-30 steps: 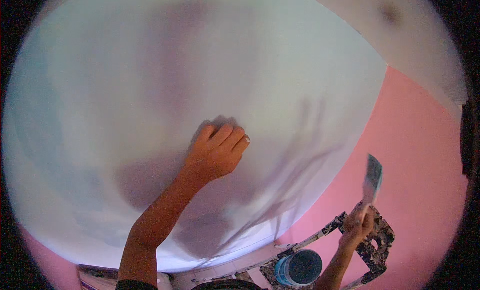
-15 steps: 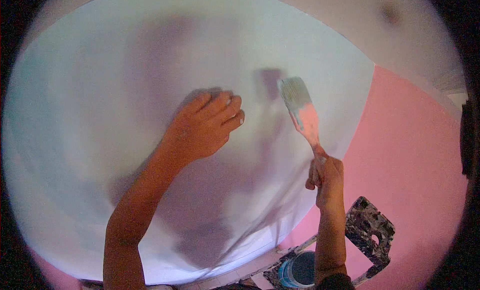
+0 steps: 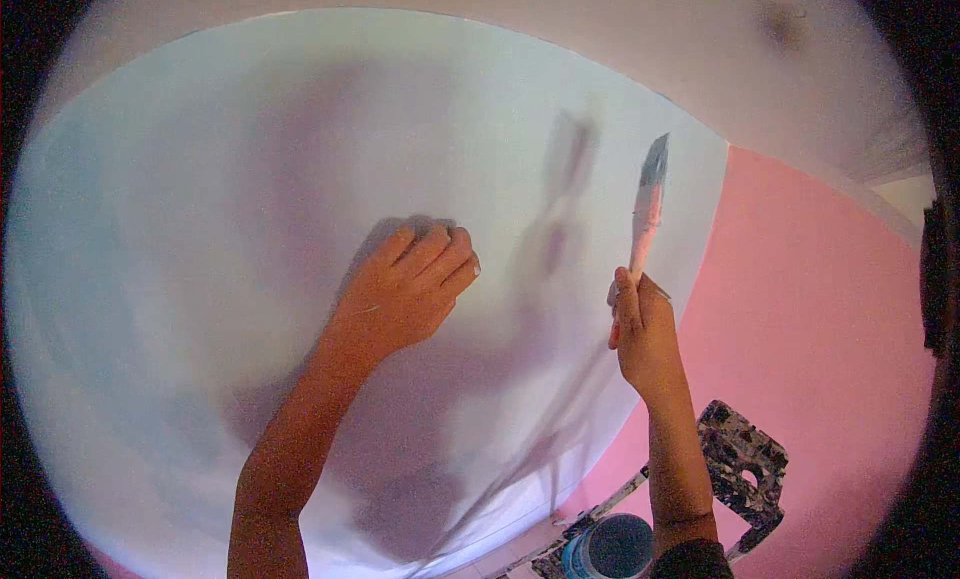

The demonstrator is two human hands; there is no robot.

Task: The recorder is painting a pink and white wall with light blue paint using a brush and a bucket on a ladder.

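Indoor room: pale-blue wall (image 3: 480,109), pink wall (image 3: 810,309), ceiling (image 3: 640,29)

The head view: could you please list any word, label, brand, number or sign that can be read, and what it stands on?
None can be read.
Paintbrush: no legible lettering.
Pale blue wall: no lettering visible.
Blue bucket: any markings on its side are too small and blurred to read.
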